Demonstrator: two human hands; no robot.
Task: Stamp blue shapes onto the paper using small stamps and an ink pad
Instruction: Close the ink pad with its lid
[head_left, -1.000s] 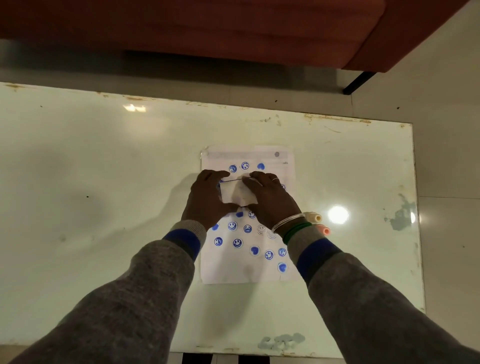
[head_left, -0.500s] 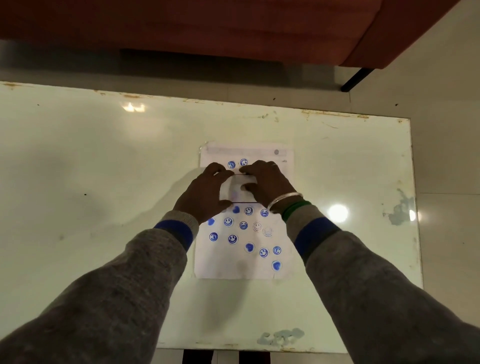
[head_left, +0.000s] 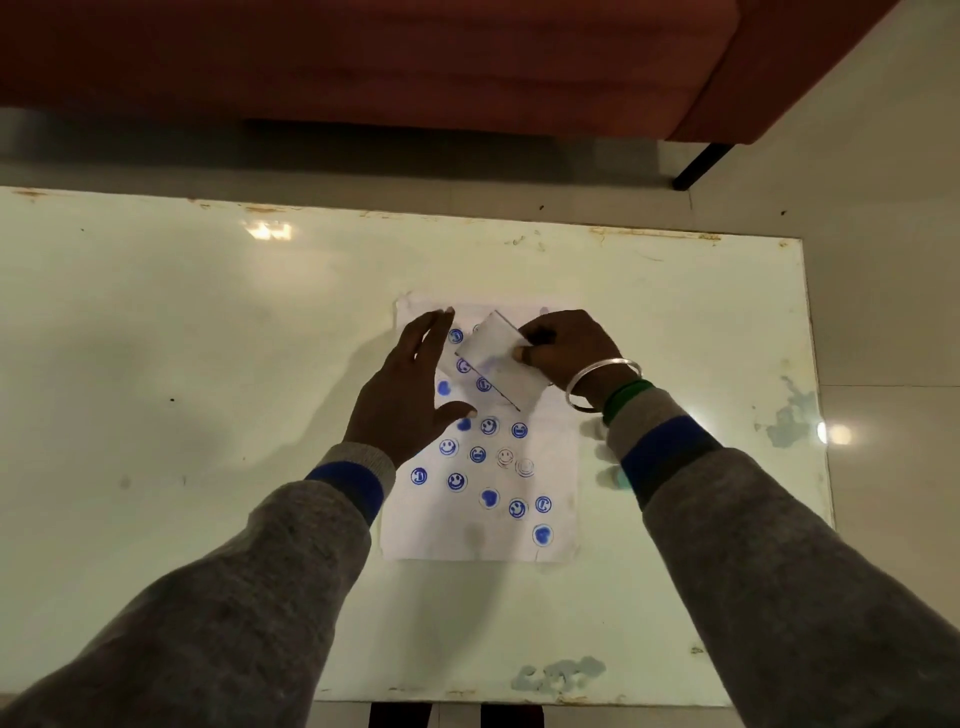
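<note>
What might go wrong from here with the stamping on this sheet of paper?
The right hand pinches a flat white case by one end, tilted above the paper. If it slips, it may drop onto the blue prints and smear them.
The left hand lies open over the paper's left side, above several prints. If their ink is wet, the palm may smudge it. Whether it touches the paper I cannot tell.

You have open counter running wide to the left of the paper. Blurred small stamps crowd its right edge, and the clear case you hold covers its far end.
</note>
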